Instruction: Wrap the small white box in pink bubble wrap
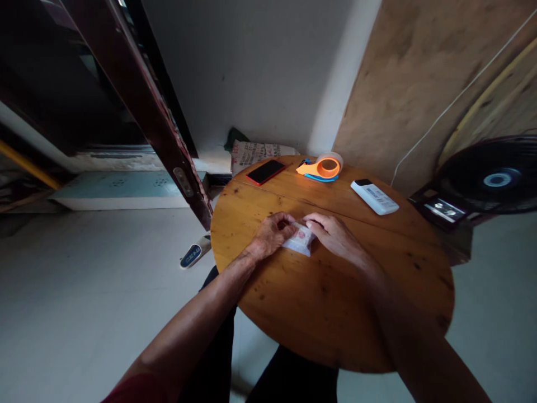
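Note:
A small pale packet (299, 240) with a reddish mark lies on the round wooden table (331, 313) in front of me. My left hand (272, 232) pinches its left upper edge between thumb and fingers. On the other side, my right hand (329, 229) has its fingers closed at the packet's upper right edge. Both hands rest low over the tabletop. What is inside the packet cannot be made out.
Along the table's far side are a red-edged phone (265, 172), an orange tape dispenser (321, 167) and a white device (375, 196). A black fan (497, 176) stands to the right. A shoe (195, 253) lies on the floor at left, near a door edge (168, 140).

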Demonstrator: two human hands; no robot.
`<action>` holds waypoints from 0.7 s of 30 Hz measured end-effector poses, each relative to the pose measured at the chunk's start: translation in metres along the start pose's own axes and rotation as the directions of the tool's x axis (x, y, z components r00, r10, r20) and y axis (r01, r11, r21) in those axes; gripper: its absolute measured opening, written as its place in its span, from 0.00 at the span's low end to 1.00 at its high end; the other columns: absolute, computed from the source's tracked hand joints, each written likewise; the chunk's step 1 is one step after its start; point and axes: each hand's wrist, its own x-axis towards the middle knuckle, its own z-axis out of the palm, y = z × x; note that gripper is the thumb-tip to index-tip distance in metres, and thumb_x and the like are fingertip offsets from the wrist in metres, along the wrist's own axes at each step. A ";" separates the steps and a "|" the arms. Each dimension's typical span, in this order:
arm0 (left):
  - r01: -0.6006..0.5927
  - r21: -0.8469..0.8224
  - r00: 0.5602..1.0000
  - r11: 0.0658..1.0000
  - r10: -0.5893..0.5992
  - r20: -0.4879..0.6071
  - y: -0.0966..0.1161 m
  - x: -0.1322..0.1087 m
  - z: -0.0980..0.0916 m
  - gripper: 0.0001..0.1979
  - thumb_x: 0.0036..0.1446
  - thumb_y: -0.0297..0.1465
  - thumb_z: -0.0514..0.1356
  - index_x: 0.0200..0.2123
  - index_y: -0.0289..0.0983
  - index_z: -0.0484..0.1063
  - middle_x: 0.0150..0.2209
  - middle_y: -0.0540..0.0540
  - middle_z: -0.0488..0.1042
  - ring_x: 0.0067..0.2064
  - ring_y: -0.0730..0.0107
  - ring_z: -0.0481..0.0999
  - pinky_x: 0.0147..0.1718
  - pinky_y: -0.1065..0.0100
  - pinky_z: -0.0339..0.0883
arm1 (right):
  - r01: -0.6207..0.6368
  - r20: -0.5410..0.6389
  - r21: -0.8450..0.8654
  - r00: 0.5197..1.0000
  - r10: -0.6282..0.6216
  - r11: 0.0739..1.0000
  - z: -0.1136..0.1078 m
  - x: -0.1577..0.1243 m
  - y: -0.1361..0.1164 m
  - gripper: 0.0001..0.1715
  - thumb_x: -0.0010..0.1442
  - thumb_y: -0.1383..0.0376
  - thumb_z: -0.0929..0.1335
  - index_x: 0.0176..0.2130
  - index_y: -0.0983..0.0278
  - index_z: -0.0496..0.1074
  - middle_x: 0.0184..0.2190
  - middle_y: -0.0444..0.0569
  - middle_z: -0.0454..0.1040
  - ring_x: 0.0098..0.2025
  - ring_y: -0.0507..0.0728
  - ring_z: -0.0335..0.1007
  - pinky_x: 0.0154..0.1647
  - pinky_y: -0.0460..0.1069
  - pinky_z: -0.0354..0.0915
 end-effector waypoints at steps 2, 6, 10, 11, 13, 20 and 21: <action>-0.008 0.014 1.000 1.000 0.008 -0.007 0.000 0.000 0.000 0.12 0.50 0.36 0.63 0.35 0.33 0.72 0.28 0.49 0.72 0.26 0.77 0.67 0.25 0.74 0.59 | -0.001 -0.003 -0.008 1.000 0.001 1.000 0.000 0.000 0.000 0.17 0.65 0.64 0.60 0.46 0.61 0.75 0.43 0.50 0.80 0.44 0.57 0.75 0.47 0.51 0.66; -0.009 0.015 1.000 1.000 0.009 -0.002 0.001 0.000 0.000 0.12 0.50 0.35 0.63 0.35 0.33 0.72 0.28 0.49 0.73 0.26 0.77 0.67 0.25 0.74 0.59 | 0.017 -0.009 0.000 1.000 -0.017 1.000 0.000 0.000 0.002 0.17 0.64 0.64 0.60 0.46 0.61 0.75 0.43 0.50 0.79 0.43 0.57 0.75 0.46 0.51 0.66; 0.002 0.014 1.000 1.000 -0.001 -0.008 0.002 -0.001 0.000 0.11 0.50 0.34 0.63 0.35 0.33 0.71 0.28 0.49 0.72 0.26 0.77 0.67 0.25 0.74 0.59 | 0.014 -0.006 0.002 1.000 -0.014 1.000 0.000 0.000 0.002 0.18 0.64 0.64 0.60 0.46 0.62 0.75 0.44 0.51 0.79 0.44 0.58 0.74 0.46 0.51 0.66; 0.003 0.017 1.000 1.000 -0.003 -0.011 0.002 -0.001 0.000 0.11 0.50 0.34 0.63 0.34 0.33 0.72 0.28 0.49 0.72 0.26 0.77 0.67 0.25 0.74 0.59 | 0.012 -0.007 -0.002 1.000 -0.012 1.000 0.000 0.000 0.002 0.18 0.64 0.64 0.60 0.46 0.62 0.75 0.44 0.51 0.79 0.44 0.58 0.75 0.46 0.51 0.66; 0.002 0.015 1.000 1.000 -0.002 -0.016 0.003 -0.001 0.001 0.11 0.49 0.35 0.63 0.34 0.33 0.72 0.28 0.49 0.73 0.27 0.76 0.68 0.25 0.74 0.60 | 0.017 -0.008 -0.006 1.000 -0.017 1.000 0.000 0.000 0.002 0.17 0.64 0.64 0.60 0.46 0.62 0.75 0.44 0.50 0.79 0.44 0.58 0.75 0.46 0.51 0.66; 0.009 -0.002 1.000 1.000 -0.009 -0.010 0.001 0.000 0.001 0.12 0.49 0.36 0.63 0.35 0.34 0.71 0.27 0.49 0.72 0.26 0.77 0.67 0.25 0.74 0.59 | 0.041 -0.019 0.005 0.999 -0.041 0.999 0.000 0.000 0.005 0.16 0.64 0.64 0.61 0.45 0.61 0.75 0.43 0.49 0.80 0.43 0.57 0.75 0.46 0.51 0.66; 0.012 -0.007 1.000 1.000 -0.012 -0.008 0.001 0.000 0.001 0.12 0.49 0.36 0.63 0.35 0.34 0.71 0.27 0.49 0.72 0.26 0.77 0.67 0.25 0.74 0.59 | 0.044 -0.017 0.008 0.999 -0.043 0.999 0.000 0.000 0.005 0.16 0.64 0.64 0.61 0.45 0.61 0.75 0.42 0.48 0.80 0.43 0.57 0.75 0.46 0.50 0.66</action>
